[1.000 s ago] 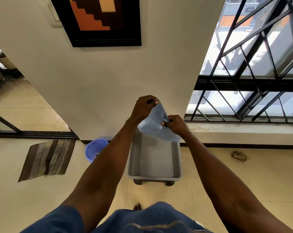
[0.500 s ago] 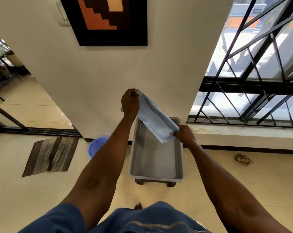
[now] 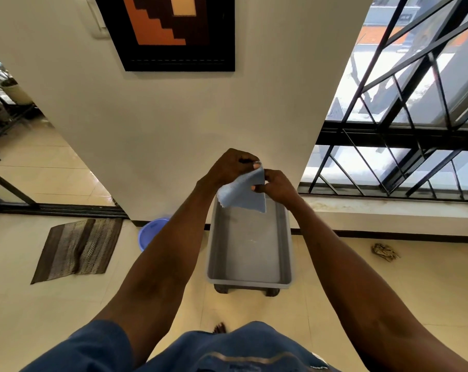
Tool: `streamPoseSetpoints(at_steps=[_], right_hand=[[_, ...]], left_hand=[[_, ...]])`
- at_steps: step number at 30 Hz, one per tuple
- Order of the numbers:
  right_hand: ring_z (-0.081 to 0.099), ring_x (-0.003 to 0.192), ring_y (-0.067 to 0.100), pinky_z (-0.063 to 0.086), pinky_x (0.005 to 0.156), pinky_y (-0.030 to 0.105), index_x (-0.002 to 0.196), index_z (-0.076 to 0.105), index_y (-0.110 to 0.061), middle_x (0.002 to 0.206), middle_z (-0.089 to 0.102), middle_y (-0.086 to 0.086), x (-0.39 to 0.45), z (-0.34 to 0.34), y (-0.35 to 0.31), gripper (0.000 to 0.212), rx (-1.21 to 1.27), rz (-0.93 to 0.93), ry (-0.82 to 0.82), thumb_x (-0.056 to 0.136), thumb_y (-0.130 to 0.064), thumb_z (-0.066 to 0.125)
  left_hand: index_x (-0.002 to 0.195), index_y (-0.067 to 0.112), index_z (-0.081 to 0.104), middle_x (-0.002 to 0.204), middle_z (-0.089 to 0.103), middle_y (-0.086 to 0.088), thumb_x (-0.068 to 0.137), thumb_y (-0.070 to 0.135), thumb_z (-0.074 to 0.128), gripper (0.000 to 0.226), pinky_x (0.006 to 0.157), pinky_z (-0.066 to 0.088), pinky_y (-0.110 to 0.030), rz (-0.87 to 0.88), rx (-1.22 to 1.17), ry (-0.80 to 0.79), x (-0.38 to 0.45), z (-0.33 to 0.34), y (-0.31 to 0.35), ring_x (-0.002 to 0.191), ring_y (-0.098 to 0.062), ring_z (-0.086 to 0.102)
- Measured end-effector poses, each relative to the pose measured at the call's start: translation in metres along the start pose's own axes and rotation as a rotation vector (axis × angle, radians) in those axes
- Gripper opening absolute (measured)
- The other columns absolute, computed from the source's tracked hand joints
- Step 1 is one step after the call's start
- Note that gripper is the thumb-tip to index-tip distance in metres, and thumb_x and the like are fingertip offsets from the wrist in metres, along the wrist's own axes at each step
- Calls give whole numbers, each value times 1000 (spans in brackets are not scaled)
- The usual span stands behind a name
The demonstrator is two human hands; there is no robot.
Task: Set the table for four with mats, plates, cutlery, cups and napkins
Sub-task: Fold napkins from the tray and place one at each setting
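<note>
Landmark: grey tub (image 3: 249, 280), a rectangular plastic bin standing on a low dark stand on the tiled floor (image 3: 388, 285).

Nearest the camera: blue shirt (image 3: 190, 353) at the bottom edge, with toes of a bare foot (image 3: 219, 328) showing just in front of the tub.

Two bare forearms reach forward, one on each side of the tub, and meet above its far end.

Left hand (image 3: 231, 167): fingers curled, thumb and fingertips pinching the upper edge of the napkin (image 3: 242, 193).

Right hand (image 3: 277, 185): fingers curled, pinching the napkin's right edge, just beside the left hand.

Napkin: light blue cloth with a zigzag-cut edge, held in the air by both hands, hanging folded over the far end of the tub. Whether it touches the tub's rim cannot be told.

Left of the tub: a blue plastic basin (image 3: 151, 233) on the floor against the wall, partly hidden by the left forearm. Further left, a brown striped mat (image 3: 78, 249) lying flat.

Right of the tub, well apart: a small crumpled brown scrap (image 3: 384, 252) on the floor.

Behind the tub: a cream wall (image 3: 174, 130) with a dark-framed picture (image 3: 174, 33) in orange and brown steps.

Behind and right of the tub: a window with a black metal grille (image 3: 404, 124) above a low ledge.
</note>
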State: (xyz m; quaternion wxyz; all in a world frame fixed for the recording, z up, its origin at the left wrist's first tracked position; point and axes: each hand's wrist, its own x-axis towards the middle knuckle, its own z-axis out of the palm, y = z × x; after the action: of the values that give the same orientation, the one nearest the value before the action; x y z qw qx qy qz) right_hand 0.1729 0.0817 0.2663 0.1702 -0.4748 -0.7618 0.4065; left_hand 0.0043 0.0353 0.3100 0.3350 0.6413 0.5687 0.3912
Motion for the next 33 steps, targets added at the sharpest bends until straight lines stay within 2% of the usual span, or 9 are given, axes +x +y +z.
streamPoseSetpoints(at_steps=[6, 10, 12, 15, 18, 21, 26, 30, 33], right_hand=[[66, 87, 25, 55, 82, 39, 101, 70, 0, 97, 71, 14, -14, 9, 0, 23, 77, 40, -61, 86, -17, 71], [66, 78, 11, 52, 68, 19, 97, 69, -14, 92, 71, 2, -20, 11, -4, 17, 280, 58, -29, 86, -27, 72], [68, 84, 13, 54, 73, 21, 100, 69, -14, 98, 72, 4, -20, 10, -1, 17, 352, 64, -3, 87, -24, 71], [67, 95, 22, 56, 84, 31, 111, 66, -2, 106, 70, 12, -16, 6, 5, 31, 488, 127, 48, 86, -19, 73], [63, 108, 32, 52, 97, 44, 121, 60, 2, 116, 66, 19, -16, 3, 8, 45, 624, 216, 80, 83, -15, 75], [63, 109, 36, 51, 98, 49, 120, 63, 0, 116, 66, 19, -15, 3, 18, 42, 660, 264, 78, 83, -15, 76], [65, 100, 32, 54, 91, 48, 110, 67, -7, 114, 68, 18, -20, 4, 30, 28, 669, 375, 67, 84, -17, 74], [65, 103, 30, 52, 89, 41, 115, 65, -4, 118, 67, 20, -28, 6, 37, 30, 775, 367, 23, 93, -24, 64], [64, 102, 29, 53, 84, 37, 118, 59, -4, 111, 67, 16, -34, 9, 41, 34, 851, 448, 3, 95, -29, 61]], left_hand=[[98, 18, 76, 92, 73, 10, 87, 19, 73, 12, 82, 48, -10, -65, -41, 11, 6, -14, 1, 87, 8, 65], [98, 17, 72, 89, 69, 4, 85, 32, 74, 20, 79, 46, -21, -166, -54, 433, 3, -12, -29, 82, -6, 61], [73, 18, 63, 71, 60, 2, 87, 46, 69, 31, 73, 42, -29, -354, -132, 625, -10, -9, -51, 68, -11, 53], [62, 12, 56, 66, 55, -8, 86, 71, 51, 63, 59, 34, -28, -752, -368, 401, -39, 4, -72, 56, -17, 46], [98, 4, 68, 86, 64, -15, 79, 84, 41, 87, 64, 44, -30, -950, -657, 95, -60, 21, -87, 74, -26, 59], [116, 8, 66, 103, 71, -11, 80, 80, 48, 83, 84, 53, -38, -918, -802, 53, -68, 33, -92, 94, -28, 67], [100, 17, 74, 72, 68, 1, 91, 40, 65, 27, 74, 49, -26, -682, -799, 123, -67, 41, -79, 68, -14, 59], [120, 8, 66, 110, 71, -7, 75, 22, 80, 50, 93, 51, -36, -594, -736, 57, -65, 42, -85, 98, -21, 66], [130, 4, 59, 118, 69, -7, 77, 11, 80, 57, 90, 53, -30, -629, -701, 141, -64, 44, -88, 101, -19, 67]])
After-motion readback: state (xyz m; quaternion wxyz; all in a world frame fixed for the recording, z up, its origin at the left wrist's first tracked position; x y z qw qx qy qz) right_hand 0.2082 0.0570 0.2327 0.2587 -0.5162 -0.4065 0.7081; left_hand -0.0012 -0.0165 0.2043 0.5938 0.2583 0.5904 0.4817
